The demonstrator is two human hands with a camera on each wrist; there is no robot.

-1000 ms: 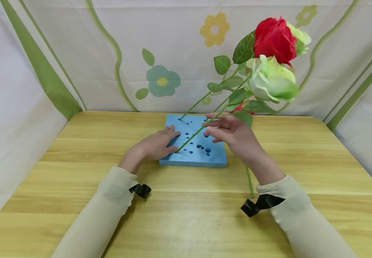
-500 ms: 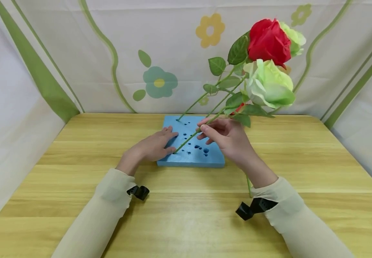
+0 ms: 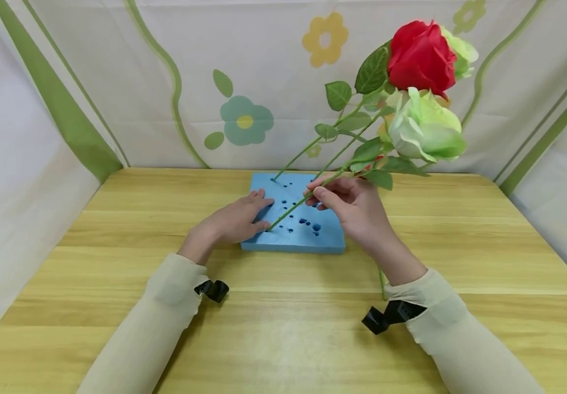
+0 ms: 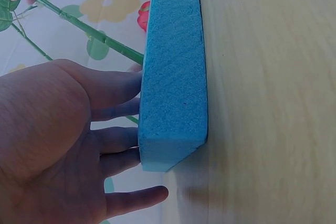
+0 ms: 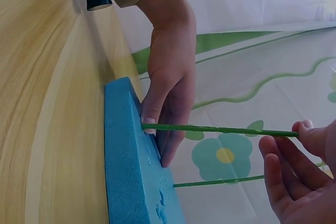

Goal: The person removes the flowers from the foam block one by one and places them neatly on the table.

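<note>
A blue foam block (image 3: 308,242) with several holes lies on the table. My left hand (image 3: 239,219) rests flat on its left side, fingers spread, thumb beside the base of a stem. In the right wrist view that green stem (image 5: 220,129) stands slanted from the block. My right hand (image 3: 359,210) pinches it between thumb and fingertips, below the leaves. This stem leads up to a pale green artificial rose (image 3: 426,123). Behind it lean a red rose (image 3: 423,54) and another pale green rose (image 3: 464,52), with two more stems set in the block's far part.
A bit of red petal (image 3: 375,163) shows behind the right hand, and a stem end (image 3: 381,282) lies near the right cuff; the rest is hidden. The wooden table (image 3: 283,328) ends at a patterned curtain (image 3: 165,109) behind.
The right thumb was apart from the stem a second ago; it has since pressed against it, and the hand now pinches it. The near rose has shifted slightly right. My left hand stays on the block.
</note>
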